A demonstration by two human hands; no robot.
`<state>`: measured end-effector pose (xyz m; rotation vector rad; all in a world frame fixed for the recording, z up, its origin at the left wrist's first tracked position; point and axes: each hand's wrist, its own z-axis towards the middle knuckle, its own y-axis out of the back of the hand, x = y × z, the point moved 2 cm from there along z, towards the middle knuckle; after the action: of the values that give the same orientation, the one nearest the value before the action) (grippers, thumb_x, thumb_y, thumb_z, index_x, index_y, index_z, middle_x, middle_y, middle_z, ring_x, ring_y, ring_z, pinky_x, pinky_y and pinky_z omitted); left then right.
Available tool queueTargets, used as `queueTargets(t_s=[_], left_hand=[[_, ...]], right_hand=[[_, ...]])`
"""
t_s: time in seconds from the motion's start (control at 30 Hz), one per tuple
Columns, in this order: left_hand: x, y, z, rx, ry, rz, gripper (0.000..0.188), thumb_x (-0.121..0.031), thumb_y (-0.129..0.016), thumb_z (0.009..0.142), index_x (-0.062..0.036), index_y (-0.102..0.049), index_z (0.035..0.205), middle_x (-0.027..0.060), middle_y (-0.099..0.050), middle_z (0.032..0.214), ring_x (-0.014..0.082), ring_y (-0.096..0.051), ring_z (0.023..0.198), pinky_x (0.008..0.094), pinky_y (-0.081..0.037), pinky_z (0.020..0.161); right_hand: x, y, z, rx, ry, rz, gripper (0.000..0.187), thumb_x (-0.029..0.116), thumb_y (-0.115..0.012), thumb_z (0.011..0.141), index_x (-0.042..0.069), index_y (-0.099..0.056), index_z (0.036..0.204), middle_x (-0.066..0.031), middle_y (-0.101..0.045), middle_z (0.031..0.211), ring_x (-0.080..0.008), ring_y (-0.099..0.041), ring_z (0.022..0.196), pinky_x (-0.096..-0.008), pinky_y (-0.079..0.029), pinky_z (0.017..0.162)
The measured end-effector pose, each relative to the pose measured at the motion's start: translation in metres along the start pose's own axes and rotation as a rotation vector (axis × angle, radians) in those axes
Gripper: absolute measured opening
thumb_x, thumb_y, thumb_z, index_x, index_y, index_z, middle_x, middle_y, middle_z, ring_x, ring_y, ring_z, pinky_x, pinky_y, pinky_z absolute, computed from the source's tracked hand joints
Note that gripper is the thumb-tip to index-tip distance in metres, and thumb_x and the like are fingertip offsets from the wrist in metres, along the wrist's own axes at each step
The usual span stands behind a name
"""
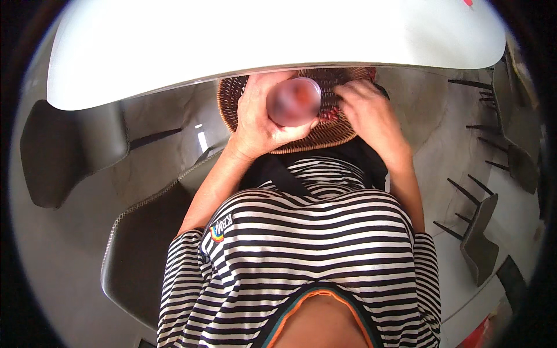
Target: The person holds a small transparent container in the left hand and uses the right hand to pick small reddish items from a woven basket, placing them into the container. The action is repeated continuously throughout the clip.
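My left hand (258, 120) is wrapped round a round cup (295, 104) held over a woven wicker basket (313, 142). Something reddish shows inside the cup, but it is blurred. The basket sits on my lap, its far part passing under the table edge. Small dark red pieces (331, 115) lie in it, too small to name for certain. To the right of the cup, my right hand (371, 113) hovers over the basket's right side. Its fingers are smeared by motion, so I cannot make out whether they pinch anything.
A white table (278, 35) spans the front, its near edge just beyond my hands. One grey chair (156, 243) is close behind me on the left, and another (75, 151) stands farther left. Several dark-legged chairs (480, 243) are on the right.
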<state>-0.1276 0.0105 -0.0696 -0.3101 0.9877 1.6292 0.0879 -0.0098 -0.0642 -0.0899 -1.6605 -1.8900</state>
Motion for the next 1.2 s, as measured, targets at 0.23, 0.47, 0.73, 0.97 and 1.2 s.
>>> queueTargets(t_s=[0.23, 0.47, 0.73, 0.97, 1.2], left_hand=[[-0.001, -0.001, -0.001, 0.011, -0.003, -0.035, 0.073, -0.026, -0.090, 0.057, -0.0058, -0.055, 0.117, 0.0118, -0.061, 0.108, 0.0298, -0.061, 0.096, 0.0380, -0.052, 0.081], [-0.001, -0.001, -0.002, 0.007, 0.021, -0.042, 0.072, -0.027, -0.091, 0.057, -0.0058, -0.055, 0.116, 0.0119, -0.062, 0.107, 0.0301, -0.061, 0.097, 0.0379, -0.052, 0.081], [0.010, -0.003, -0.009, 0.081, 0.069, -0.077, 0.072, -0.025, -0.091, 0.057, -0.0058, -0.054, 0.116, 0.0122, -0.062, 0.107, 0.0306, -0.061, 0.097, 0.0381, -0.052, 0.080], [-0.002, -0.001, -0.002, 0.009, 0.030, -0.078, 0.069, -0.026, -0.089, 0.059, -0.0064, -0.055, 0.115, 0.0119, -0.062, 0.107, 0.0304, -0.061, 0.096, 0.0385, -0.053, 0.079], [0.003, 0.002, -0.005, 0.011, 0.043, -0.003, 0.072, -0.027, -0.090, 0.057, -0.0053, -0.055, 0.116, 0.0114, -0.062, 0.108, 0.0297, -0.060, 0.100, 0.0387, -0.051, 0.083]], right_hand=[[-0.013, -0.053, -0.019, 0.321, -0.016, 0.115, 0.023, 0.011, -0.071, 0.075, 0.001, -0.065, 0.094, -0.0165, -0.065, 0.098, -0.0359, -0.062, 0.092, -0.0433, -0.051, 0.079], [-0.013, -0.049, -0.017, 0.259, -0.068, 0.207, 0.014, 0.007, -0.068, 0.077, 0.002, -0.067, 0.090, -0.0156, -0.066, 0.086, -0.0364, -0.064, 0.082, -0.0434, -0.052, 0.073], [0.038, 0.038, 0.006, -0.230, -0.089, 0.570, 0.021, -0.007, -0.077, 0.072, 0.001, -0.066, 0.088, -0.0061, -0.068, 0.084, -0.0100, -0.061, 0.067, -0.0213, -0.048, 0.057], [0.073, 0.053, 0.043, -0.391, 0.373, 0.449, 0.024, -0.001, -0.081, 0.068, -0.002, -0.069, 0.088, -0.0112, -0.067, 0.085, -0.0198, -0.065, 0.071, -0.0263, -0.053, 0.060], [0.032, 0.032, 0.010, -0.255, -0.019, 0.100, 0.020, 0.011, -0.078, 0.071, 0.005, -0.068, 0.087, -0.0069, -0.066, 0.086, -0.0229, -0.064, 0.076, -0.0338, -0.053, 0.068]])
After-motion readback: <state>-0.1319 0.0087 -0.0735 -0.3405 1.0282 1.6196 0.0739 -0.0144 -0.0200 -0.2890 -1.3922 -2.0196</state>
